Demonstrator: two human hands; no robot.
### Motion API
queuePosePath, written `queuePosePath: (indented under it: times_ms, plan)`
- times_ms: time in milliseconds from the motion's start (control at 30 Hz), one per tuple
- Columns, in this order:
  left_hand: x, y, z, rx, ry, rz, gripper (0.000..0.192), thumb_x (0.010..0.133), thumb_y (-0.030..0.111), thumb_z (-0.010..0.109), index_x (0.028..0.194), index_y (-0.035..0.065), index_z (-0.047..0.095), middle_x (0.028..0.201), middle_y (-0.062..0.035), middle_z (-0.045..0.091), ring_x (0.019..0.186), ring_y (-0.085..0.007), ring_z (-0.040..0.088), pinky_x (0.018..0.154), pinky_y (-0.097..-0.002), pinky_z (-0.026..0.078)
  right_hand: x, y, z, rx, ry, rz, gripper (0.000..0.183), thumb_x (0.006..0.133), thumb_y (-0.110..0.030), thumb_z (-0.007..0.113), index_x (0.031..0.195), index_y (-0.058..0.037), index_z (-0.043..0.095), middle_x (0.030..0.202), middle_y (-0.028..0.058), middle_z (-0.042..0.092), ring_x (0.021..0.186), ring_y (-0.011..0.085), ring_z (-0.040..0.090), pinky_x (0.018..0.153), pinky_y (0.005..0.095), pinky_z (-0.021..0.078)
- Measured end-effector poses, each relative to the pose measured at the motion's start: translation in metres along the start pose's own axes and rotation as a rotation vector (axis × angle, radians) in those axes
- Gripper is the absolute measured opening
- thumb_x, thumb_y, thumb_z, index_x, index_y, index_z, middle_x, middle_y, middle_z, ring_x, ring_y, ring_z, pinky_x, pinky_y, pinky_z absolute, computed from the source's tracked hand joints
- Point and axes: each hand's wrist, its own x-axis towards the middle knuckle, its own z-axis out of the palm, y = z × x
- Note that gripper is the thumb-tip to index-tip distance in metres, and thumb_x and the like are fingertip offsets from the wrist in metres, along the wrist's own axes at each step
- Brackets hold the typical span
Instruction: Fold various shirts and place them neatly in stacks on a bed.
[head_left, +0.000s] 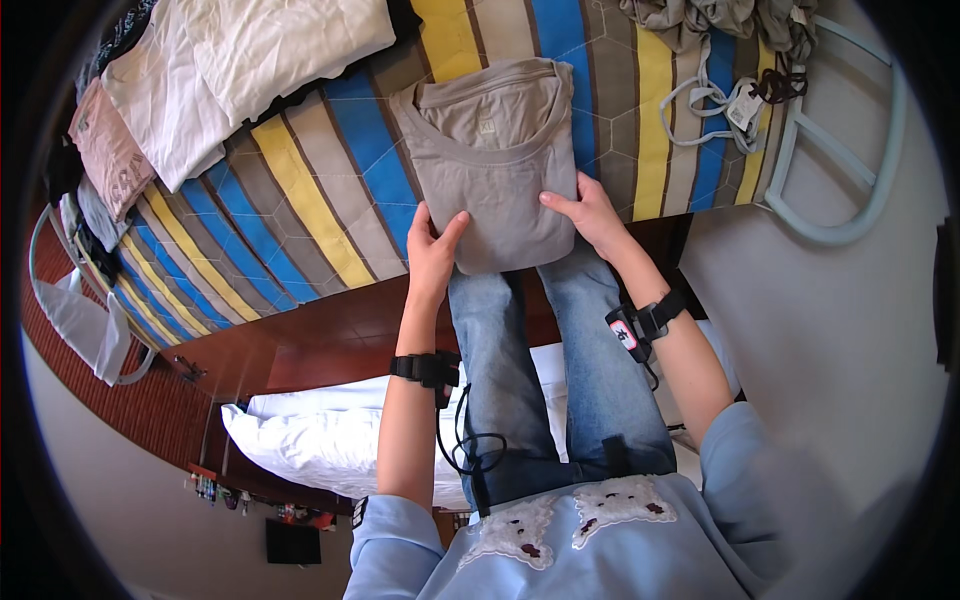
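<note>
A folded grey-beige T-shirt (495, 202), its round neckline away from me, lies at the near edge of a striped mattress (352, 150). The shirt's lower end reaches past that edge, above my knees. My left hand (433, 251) grips its left side, thumb on top and the other fingers partly hidden beside or under the cloth. On the right side my right hand (592, 214) holds it in the same way, thumb lying on the front. Both wrists wear black straps with small devices and cables.
White folded garments (262, 60) and a pink garment (109, 146) lie at the left. Crumpled grey-beige cloth (705, 19) and light straps with a tag (742, 112) lie at the right. Pale blue metal rails (840, 236) flank the bed. White bedding (315, 442) is behind me.
</note>
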Motion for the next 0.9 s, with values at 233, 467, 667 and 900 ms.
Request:
queuePosePath:
  times_ms: [233, 467, 667, 900]
  plan:
    - [-0.003, -0.033, -0.008, 0.239, 0.161, 0.094, 0.025, 0.077, 0.008, 0.058, 0.097, 0.0010, 0.045, 0.084, -0.0038, 0.050, 0.075, -0.0133, 0.049, 0.070, -0.0227, 0.039, -0.007, 0.028, 0.010, -0.113, 0.374, -0.198, 0.030, 0.075, -0.014, 0.062, 0.098, 0.0007, 0.051, 0.081, 0.0097, 0.059, 0.076, 0.0197, 0.057, 0.068, 0.0266, 0.0429]
    - [-0.040, -0.075, -0.008, 0.316, 0.044, 0.085, 0.048, 0.071, -0.006, 0.050, 0.115, 0.0012, 0.031, 0.099, -0.0137, 0.050, 0.085, -0.0204, 0.053, 0.078, -0.0299, 0.042, -0.035, 0.065, 0.000, -0.671, 0.124, -0.340, 0.061, 0.063, -0.002, 0.054, 0.119, 0.0014, 0.031, 0.114, 0.0240, 0.042, 0.105, 0.0359, 0.044, 0.089, 0.0385, 0.0363]
    - [-0.034, -0.076, 0.014, 0.388, 0.195, 0.251, 0.060, 0.072, -0.008, 0.051, 0.122, 0.0029, 0.021, 0.104, -0.0191, 0.051, 0.093, -0.0258, 0.054, 0.080, -0.0319, 0.042, -0.028, 0.075, 0.003, -0.649, 0.171, -0.357, 0.061, 0.069, -0.003, 0.054, 0.124, 0.0005, 0.027, 0.111, 0.0259, 0.046, 0.102, 0.0399, 0.046, 0.087, 0.0406, 0.0380]
    - [-0.043, -0.070, 0.020, 0.324, 0.367, 0.347, 0.048, 0.070, -0.007, 0.055, 0.108, 0.0036, 0.028, 0.093, -0.0161, 0.051, 0.085, -0.0234, 0.054, 0.076, -0.0289, 0.041, -0.039, 0.071, 0.012, -0.333, 0.297, -0.377, 0.064, 0.072, -0.004, 0.057, 0.127, -0.0037, 0.025, 0.108, 0.0230, 0.051, 0.096, 0.0374, 0.052, 0.081, 0.0380, 0.0427]
